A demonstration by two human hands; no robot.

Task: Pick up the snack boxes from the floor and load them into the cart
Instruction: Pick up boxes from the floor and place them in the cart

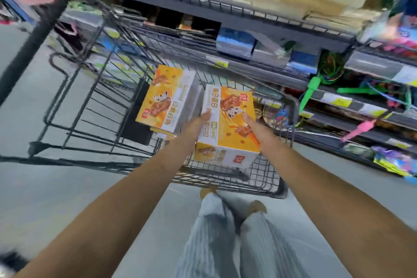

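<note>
Wire cart [284, 142], dark metal mesh, stands mid-frame beside the store shelving [248, 18] that runs along the far and right side. Inside the basket: one orange-and-white snack box [165, 99] lying tilted toward the far left of the basket, its printed orange face up and leaning against the cart's left wire wall; edges of what may be further packs show beneath it, too blurred to count. A second snack box [228, 128], same print, sits at the near right of the basket, long axis running near to far, its white end panel facing the camera. Whether it rests on the mesh floor or is carried just above it cannot be told. Left hand [199, 123] lies flat against this box's left white side, fingers extended and together, pointing away. Right hand [255, 125] lies on the top orange face near the right edge, fingers stretched forward, thumb not visible. Grip: both palms open and pressed to opposite sides of the box, the box clasped between them rather than enclosed by curled fingers. The two boxes are close, a narrow gap between them. Both forearms reach in over the cart's near rim. Below, striped light trousers [216, 244] and tan shoes on the grey floor [56, 187]. Shelves at right hold coloured packaged goods, blurred.
</note>
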